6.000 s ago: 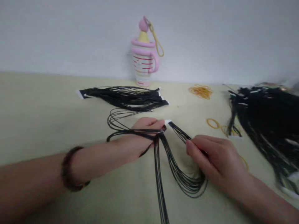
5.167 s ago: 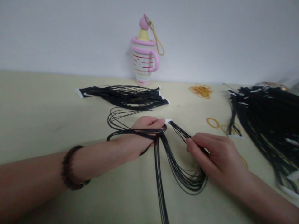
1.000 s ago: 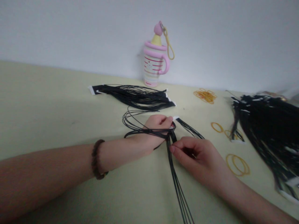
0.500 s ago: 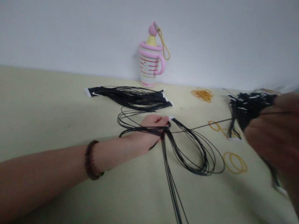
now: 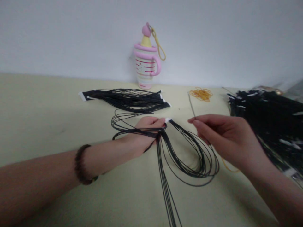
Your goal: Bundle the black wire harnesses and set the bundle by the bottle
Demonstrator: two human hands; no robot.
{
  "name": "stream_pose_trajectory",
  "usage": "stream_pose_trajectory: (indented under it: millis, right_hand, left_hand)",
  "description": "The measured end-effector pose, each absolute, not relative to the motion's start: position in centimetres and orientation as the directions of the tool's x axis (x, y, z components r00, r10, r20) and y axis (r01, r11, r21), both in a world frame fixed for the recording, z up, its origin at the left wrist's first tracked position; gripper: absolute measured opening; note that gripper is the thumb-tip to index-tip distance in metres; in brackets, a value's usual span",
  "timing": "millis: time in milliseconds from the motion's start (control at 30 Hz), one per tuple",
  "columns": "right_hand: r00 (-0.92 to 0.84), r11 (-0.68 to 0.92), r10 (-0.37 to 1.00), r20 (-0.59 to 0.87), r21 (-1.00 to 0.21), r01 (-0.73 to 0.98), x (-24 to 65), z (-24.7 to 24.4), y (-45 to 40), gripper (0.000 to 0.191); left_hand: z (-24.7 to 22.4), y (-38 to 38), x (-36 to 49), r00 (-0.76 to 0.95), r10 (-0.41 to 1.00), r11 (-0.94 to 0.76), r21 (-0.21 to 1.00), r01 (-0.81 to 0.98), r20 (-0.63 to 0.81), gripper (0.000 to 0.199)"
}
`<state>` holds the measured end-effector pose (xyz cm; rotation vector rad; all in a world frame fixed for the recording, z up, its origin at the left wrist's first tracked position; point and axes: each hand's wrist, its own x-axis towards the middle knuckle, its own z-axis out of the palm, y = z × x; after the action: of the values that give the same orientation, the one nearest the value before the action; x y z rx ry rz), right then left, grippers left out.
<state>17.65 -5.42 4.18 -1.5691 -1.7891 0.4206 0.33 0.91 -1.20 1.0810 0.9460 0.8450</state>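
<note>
Cords: my hank of thin black cords [image 5: 165, 192] runs from my left hand toward me and to the right, long axis roughly front to back. Tails hang toward me, one big loop sags right, a smaller loop lies left on the far side of my wrist.
Left hand: left hand [image 5: 149, 126] closed on the hank, cords pulled across the hand and wrist, white tab [image 5: 168, 120] sticking out just past my fingertips. One beaded bracelet [image 5: 81, 164] on that wrist.
Right hand: right hand [image 5: 228, 138] pinched on one thin strand [image 5: 191, 105], thumb and forefinger closed, other fingers loosely curled. Strand points up and away, slightly left. Hand sits just right of the big loop, not touching it as far as I can tell.
Near table: one yellow rubber band [image 5: 228, 167] partly under my right hand, on the pale yellow-green tablecloth [image 5: 35, 110].
Mid table: one loose bundle of black cords with white tabs [image 5: 125, 101], lying left-right, just past the hank. One large black cord pile [image 5: 260, 116] at right. Cord counts: too many to tell.
Far: one clump of rubber bands [image 5: 201, 94], one pink-and-cream striped mug-shaped bottle [image 5: 145, 66] at the wall [image 5: 213, 37].
</note>
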Motion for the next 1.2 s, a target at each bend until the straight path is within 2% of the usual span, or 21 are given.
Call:
stream_pose_trajectory:
  millis: [100, 200, 467, 1033, 1133, 1200]
  right_hand:
    - [-0.124, 0.224, 0.968, 0.22, -0.518, 0.826, 16.4, 3.3, -5.6, 0.024]
    - [-0.217, 0.286, 0.956, 0.196, -0.457, 0.842, 16.2, 2.6, -5.5, 0.029]
    - [-0.23, 0.277, 0.96, 0.16, -0.417, 0.866, 16.4, 2.0, -5.3, 0.029]
    - [-0.238, 0.288, 0.956, 0.169, -0.409, 0.866, 16.4, 2.1, -5.3, 0.03]
    - [-0.247, 0.295, 0.954, 0.172, -0.373, 0.88, 16.3, 2.0, -5.4, 0.03]
    - [-0.27, 0.318, 0.944, 0.19, -0.303, 0.898, 16.2, 1.9, -5.4, 0.028]
  left_hand:
    - [-1.0, 0.7, 0.2, 0.391, 0.897, 0.264, 0.959, -0.1, -0.206, 0.019]
    - [-1.0, 0.5, 0.1, 0.412, 0.886, 0.274, 0.956, -0.1, -0.211, 0.022]
    - [-1.1, 0.7, 0.2, 0.353, 0.901, 0.279, 0.96, -0.02, -0.254, 0.027]
    - [-1.3, 0.9, 0.1, 0.368, 0.907, 0.198, 0.979, 0.053, -0.204, 0.029]
    - [-1.3, 0.9, 0.1, 0.378, 0.908, 0.164, 0.983, 0.078, -0.181, 0.029]
    - [-1.2, 0.9, 0.1, 0.391, 0.907, 0.131, 0.986, 0.099, -0.159, 0.029]
